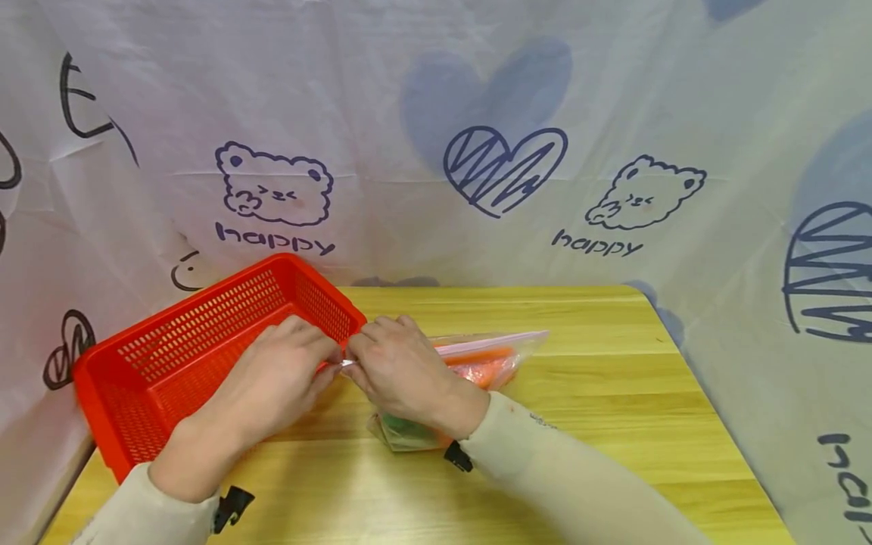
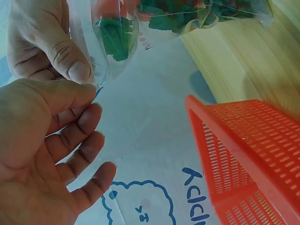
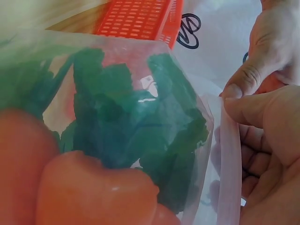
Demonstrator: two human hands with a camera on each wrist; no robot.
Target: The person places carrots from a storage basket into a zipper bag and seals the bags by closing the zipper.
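A clear zip bag (image 1: 493, 363) with a pale pink zip strip (image 3: 230, 164) hangs from both hands above the table. Inside it show rounded orange things (image 3: 98, 192) and green leaf-like pieces (image 3: 126, 112); their exact kind is unclear. My left hand (image 1: 275, 371) pinches the bag's end corner between thumb and index finger, its other fingers loosely spread in the left wrist view. Close beside it, my right hand (image 1: 409, 371) pinches the zip edge, thumb on the near side. The two thumbs nearly meet at the corner. In the head view the right hand covers part of the bag.
A red perforated plastic basket (image 1: 204, 325) stands at the left of the wooden table (image 1: 613, 424), close to the left hand. White cloth (image 1: 381, 136) printed with bears and hearts hangs behind and at both sides. The table's right edge slants toward the front.
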